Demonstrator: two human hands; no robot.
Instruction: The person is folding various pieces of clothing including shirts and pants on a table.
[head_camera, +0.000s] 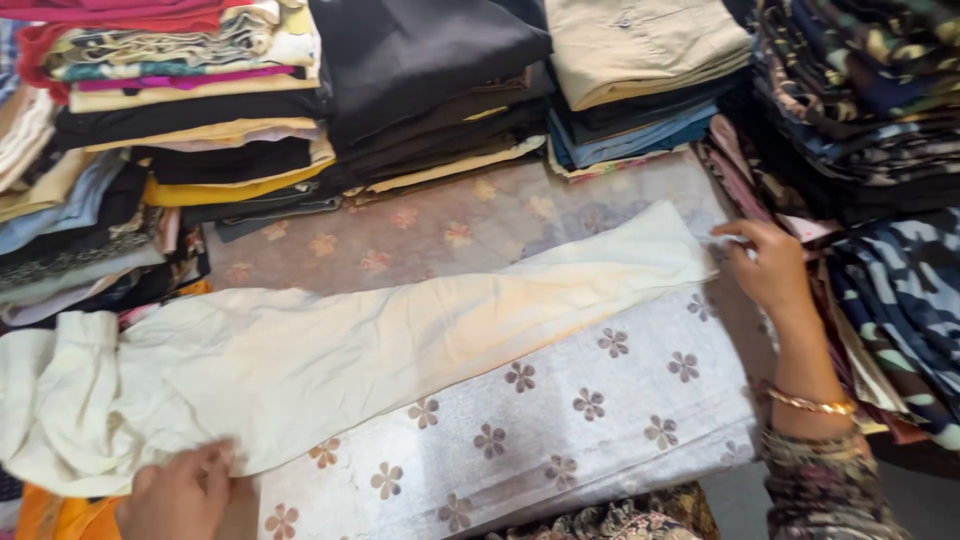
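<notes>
- our right hand (775, 268) pinches the 3 o'clock end of the long cream cotton garment (350, 360), fingers clamped on it.
- our left hand (180, 490), fingers apart, presses its 7 o'clock edge flat.
- we'd judge even tension best for smoothing it across the grey flower-print table cover (580, 420).

Cream garment (380, 340): soft matt cloth, creased, faintly yellowed. Surface (600, 400) covering: pale grey fabric, slight sheen, woven brown flower motifs. Folded stacks (200, 110): mixed matt cloth. Bangle (810, 404) on right wrist: glossy gold-coloured metal.
</notes>
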